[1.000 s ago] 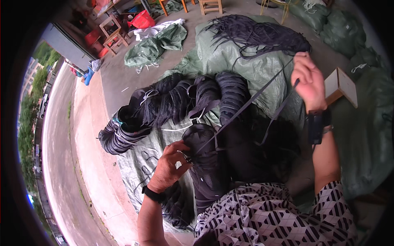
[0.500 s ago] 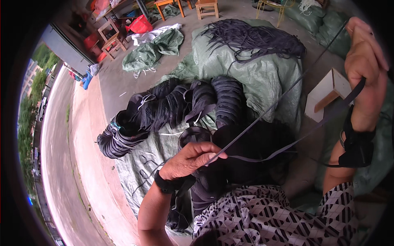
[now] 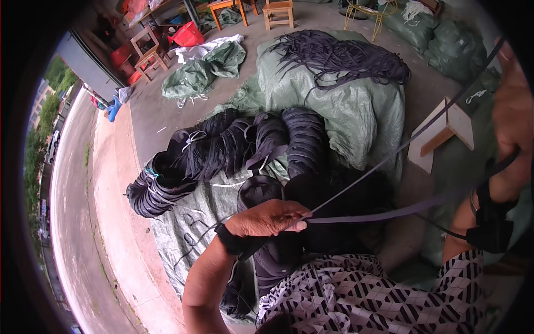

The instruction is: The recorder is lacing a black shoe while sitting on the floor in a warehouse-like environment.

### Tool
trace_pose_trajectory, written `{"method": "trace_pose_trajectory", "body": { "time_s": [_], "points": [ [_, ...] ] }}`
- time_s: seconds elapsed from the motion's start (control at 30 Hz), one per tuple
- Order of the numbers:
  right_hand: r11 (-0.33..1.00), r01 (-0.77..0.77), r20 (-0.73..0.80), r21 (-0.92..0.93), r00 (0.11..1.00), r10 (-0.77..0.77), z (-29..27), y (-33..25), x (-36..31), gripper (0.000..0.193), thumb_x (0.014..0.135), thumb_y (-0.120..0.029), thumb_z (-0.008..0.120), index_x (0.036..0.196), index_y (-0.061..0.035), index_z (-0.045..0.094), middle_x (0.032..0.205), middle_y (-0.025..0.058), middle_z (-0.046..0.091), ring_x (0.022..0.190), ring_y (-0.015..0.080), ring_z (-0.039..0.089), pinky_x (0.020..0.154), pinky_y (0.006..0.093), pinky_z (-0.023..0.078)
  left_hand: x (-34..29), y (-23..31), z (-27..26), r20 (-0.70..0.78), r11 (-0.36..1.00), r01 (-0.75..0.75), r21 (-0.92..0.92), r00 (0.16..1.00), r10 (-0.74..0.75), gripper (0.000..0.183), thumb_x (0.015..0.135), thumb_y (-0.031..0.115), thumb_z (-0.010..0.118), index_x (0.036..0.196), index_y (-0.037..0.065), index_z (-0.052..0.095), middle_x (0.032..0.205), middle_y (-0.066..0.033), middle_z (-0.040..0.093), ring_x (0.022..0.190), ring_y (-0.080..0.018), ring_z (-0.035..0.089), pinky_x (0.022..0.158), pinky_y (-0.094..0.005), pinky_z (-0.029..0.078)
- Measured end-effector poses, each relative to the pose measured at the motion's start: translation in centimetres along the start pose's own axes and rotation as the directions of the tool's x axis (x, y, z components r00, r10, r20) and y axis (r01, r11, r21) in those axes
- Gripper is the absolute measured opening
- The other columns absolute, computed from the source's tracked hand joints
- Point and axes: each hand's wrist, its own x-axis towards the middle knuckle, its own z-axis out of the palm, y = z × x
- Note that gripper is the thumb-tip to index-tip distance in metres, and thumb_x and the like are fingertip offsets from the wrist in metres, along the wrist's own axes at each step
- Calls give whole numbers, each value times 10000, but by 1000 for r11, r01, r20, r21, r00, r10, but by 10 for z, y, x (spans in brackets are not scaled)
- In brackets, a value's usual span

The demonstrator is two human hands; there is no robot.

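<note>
My left hand (image 3: 267, 218) is closed in a pinch on a flat dark grey lace (image 3: 370, 218) just above my lap. From that pinch two strands run out to the right, one rising tautly, the other sagging lower. At the far right edge, my raised right hand (image 3: 510, 111) is partly cut off and dim; the strands lead up to it, and its fingers look closed on the lace. Below my left hand lies a black mesh piece like a shoe upper (image 3: 261, 192). Beyond it curve nested stacks of dark shoe uppers (image 3: 306, 139), some tied with cord.
A heap of dark laces (image 3: 345, 55) lies on a stuffed pale green sack (image 3: 356, 106). To the right stands a small white wooden block stand (image 3: 442, 131). Farther off are a wooden chair (image 3: 147, 53), a stool (image 3: 278, 14), a red basket (image 3: 186, 34) and crumpled sacks (image 3: 189, 83).
My right hand has moved outward to the right, drawing the strands farther across. My left hand keeps its pinch and has shifted slightly. The head view has turned a little.
</note>
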Motion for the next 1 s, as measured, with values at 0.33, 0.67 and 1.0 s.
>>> {"method": "trace_pose_trajectory", "body": {
  "time_s": [0.33,0.67,1.0],
  "points": [
    [328,4,-234,-945,691,-684,-84,19,-49,146,982,-131,376,959,-30,479,978,67,514,858,127,523,714,265,383,-85,-54,-9,-909,609,-700,-373,407,-89,257,984,337,436,852,131,516,792,27,534,707,-93,490,682,-276,416],
    [743,-20,-567,-669,660,-493,-228,-30,-191,144,930,-185,513,894,-49,546,861,29,535,633,59,447,549,192,343,-238,-151,-35,-895,346,-938,-33,-127,-427,194,973,166,422,833,48,489,750,-57,533,630,-154,510,677,-312,495],
    [337,-561,-610,-757,791,-53,-231,165,-74,228,875,-37,546,1100,0,553,795,49,671,569,57,545,518,196,427,-183,-149,-17,-869,876,-388,-286,-279,-408,309,936,288,505,1139,65,575,593,70,352,437,-25,240,385,-199,195]
  ]
}}
